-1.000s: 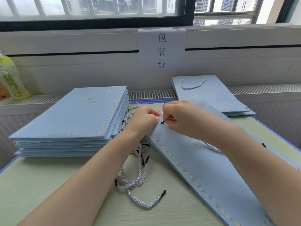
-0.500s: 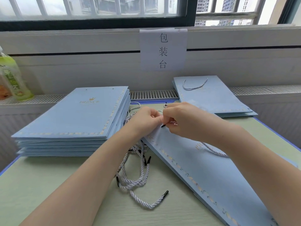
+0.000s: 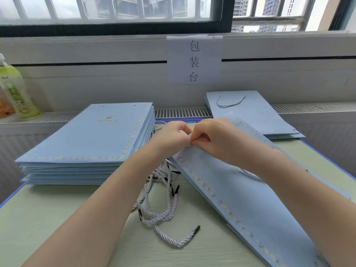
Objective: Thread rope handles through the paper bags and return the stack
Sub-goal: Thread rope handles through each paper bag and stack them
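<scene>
- Where both hands meet, the top edge of a flat blue paper bag [image 3: 240, 193] is pinched: left hand [image 3: 171, 136] and right hand [image 3: 213, 139] are held together, fingers curled on the bag edge and a rope end.
- Rope handle [image 3: 250, 174], partly threaded, is seen on the bag beneath the right wrist.
- Loose rope handles [image 3: 163, 199], black-tipped, are heaped below the left wrist.
- Unthreaded bag stack [image 3: 86, 143] is placed left of the left hand.
- Finished bags [image 3: 250, 114] are laid beyond the right hand.
- Green bottle [image 3: 17, 89] is stood far left.

Pale-blue bags [image 3: 92, 139], white twisted ropes [image 3: 163, 191]
</scene>
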The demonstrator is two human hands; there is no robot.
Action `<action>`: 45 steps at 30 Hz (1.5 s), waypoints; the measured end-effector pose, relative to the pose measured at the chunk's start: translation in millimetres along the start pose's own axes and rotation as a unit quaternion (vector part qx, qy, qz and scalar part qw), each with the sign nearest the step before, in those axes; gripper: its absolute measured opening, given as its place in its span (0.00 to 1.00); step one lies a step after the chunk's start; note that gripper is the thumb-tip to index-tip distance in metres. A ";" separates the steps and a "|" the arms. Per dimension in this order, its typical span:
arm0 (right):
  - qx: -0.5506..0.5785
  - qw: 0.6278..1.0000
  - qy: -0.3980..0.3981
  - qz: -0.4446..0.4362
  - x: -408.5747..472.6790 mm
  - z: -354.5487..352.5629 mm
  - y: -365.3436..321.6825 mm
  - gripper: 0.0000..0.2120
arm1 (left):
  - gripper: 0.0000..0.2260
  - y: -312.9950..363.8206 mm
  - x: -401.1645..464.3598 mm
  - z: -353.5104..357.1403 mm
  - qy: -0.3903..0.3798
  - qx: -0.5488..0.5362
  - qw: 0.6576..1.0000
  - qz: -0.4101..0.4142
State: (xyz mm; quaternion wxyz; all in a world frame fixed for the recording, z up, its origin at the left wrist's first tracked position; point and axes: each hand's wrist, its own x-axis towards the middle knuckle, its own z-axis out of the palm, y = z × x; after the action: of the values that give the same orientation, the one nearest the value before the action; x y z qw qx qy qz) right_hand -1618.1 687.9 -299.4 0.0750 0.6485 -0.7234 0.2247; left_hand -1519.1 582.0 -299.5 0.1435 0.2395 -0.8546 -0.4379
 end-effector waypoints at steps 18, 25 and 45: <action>0.181 0.979 0.045 0.081 -2.3 -10.2 7.7 0.16 | 0.16 3.3 0.3 -9.8 0.022 -0.141 0.990 0.011; 0.163 0.984 0.042 0.066 -2.1 -9.3 4.7 0.13 | 0.16 -4.0 2.7 -18.5 -0.068 -0.120 0.990 -0.027; 0.268 0.962 -0.001 0.061 -5.5 -22.6 13.7 0.11 | 0.13 -8.0 0.8 -26.0 -0.180 -0.246 0.953 -0.013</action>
State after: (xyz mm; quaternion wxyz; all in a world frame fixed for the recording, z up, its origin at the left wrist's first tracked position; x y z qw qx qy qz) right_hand -1634.8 703.3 -284.6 -0.1159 0.5999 -0.6751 0.4135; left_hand -1505.6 559.9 -291.0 0.0366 0.1251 -0.7291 -0.6719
